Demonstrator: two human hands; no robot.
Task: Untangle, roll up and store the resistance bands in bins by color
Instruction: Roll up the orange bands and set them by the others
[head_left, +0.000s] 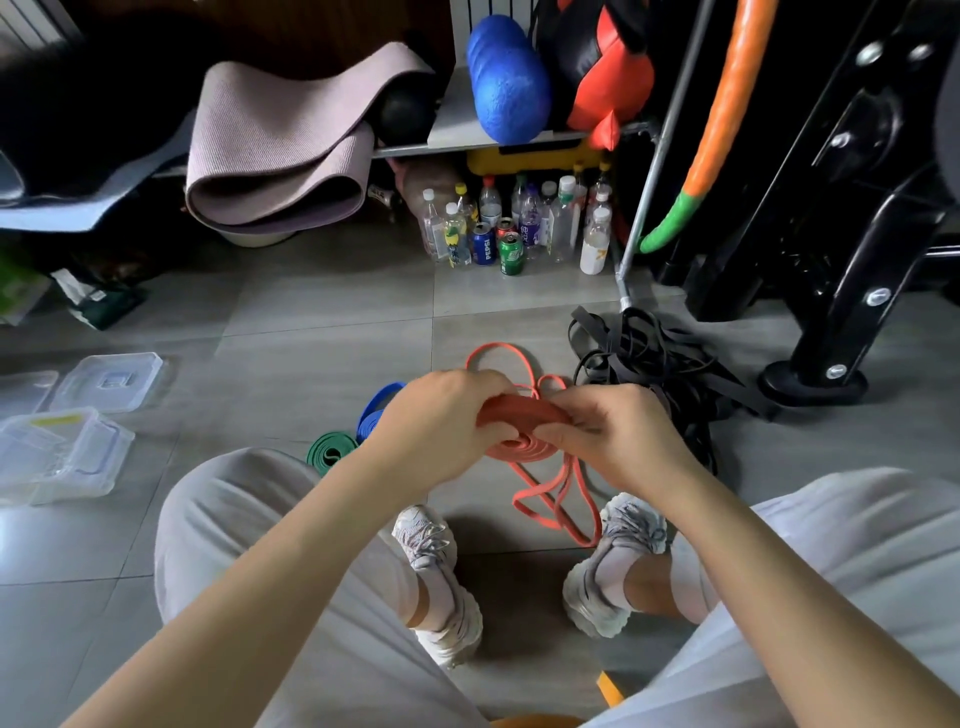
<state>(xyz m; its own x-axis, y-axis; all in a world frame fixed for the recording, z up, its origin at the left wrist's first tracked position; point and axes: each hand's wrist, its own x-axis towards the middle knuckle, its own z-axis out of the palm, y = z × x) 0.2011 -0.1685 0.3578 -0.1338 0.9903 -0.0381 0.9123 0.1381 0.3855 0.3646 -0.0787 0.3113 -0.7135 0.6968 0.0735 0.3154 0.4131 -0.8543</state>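
Red resistance band (522, 415) is the one in work, head view only. Left hand (441, 426) and right hand (618, 436) both clamp onto it from either side, fingers curled around a partly wound flat coil held between the knees, above the floor. Loose remainder of the red band runs two ways: one loop lies on the tiles beyond the hands, another hangs down and trails toward the right shoe (618, 551), ending just beside it.

Green band (328, 452) sits rolled up on the floor, left of the left forearm. Blue band (375, 410) is just behind it, touching or nearly so, partly hidden by the left wrist; looks coiled, can't confirm fully.

Black bands (670, 369) form a tangled heap on the floor to the right of the hands, right next to the foot of a black machine frame (852, 249).

Clear plastic bins (57, 452) stand at far left on the tiles, with two clear lids (106, 382) lying flat behind them. Contents not readable through the plastic.

Background: folded mauve mat (280, 150) on a low shelf, blue foam roller (506, 78) on the shelf to its right, cluster of bottles and cans (511, 223) on the floor under it.

Person is seated, light grey trousers, pale sneakers, feet apart with the red band tail between them.
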